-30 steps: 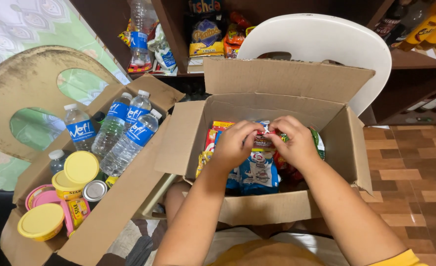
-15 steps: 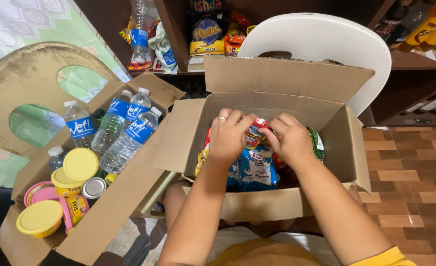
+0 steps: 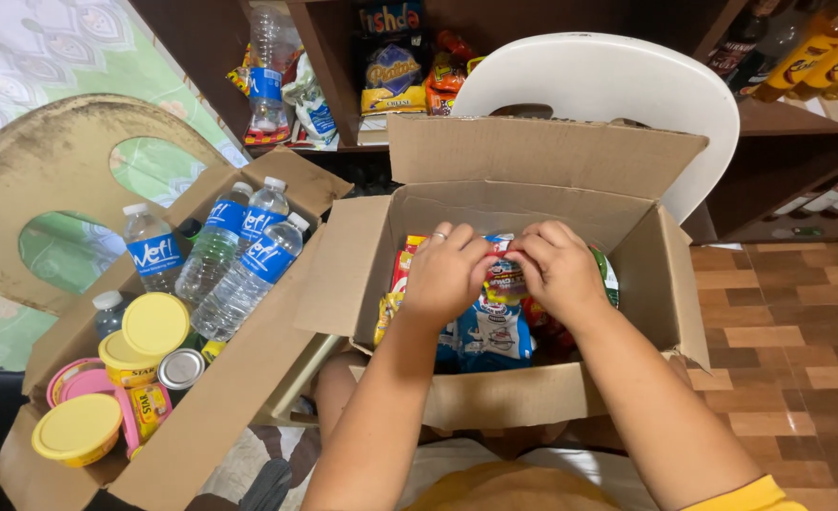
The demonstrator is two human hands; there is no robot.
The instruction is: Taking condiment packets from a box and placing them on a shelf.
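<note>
Inside the cardboard box point(image 3: 523, 397), 2 hands point(image 3: 447, 274) point(image 3: 559, 270) pinch a blue-and-red snack packet point(image 3: 502, 282).

Both hands, left hand point(image 3: 449, 273) and right hand point(image 3: 559, 268), are gripping a snack packet point(image 3: 503, 276) inside the open cardboard box point(image 3: 532, 397); water bottles point(image 3: 248, 255) are lying in the neighbouring box point(image 3: 212, 416).

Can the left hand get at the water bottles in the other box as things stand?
Probably yes. The bottles lie uncovered on top in the open left box, on the left hand's side, with nothing above them. But that hand is now in the right box pinching a snack pack with the right hand.
</note>
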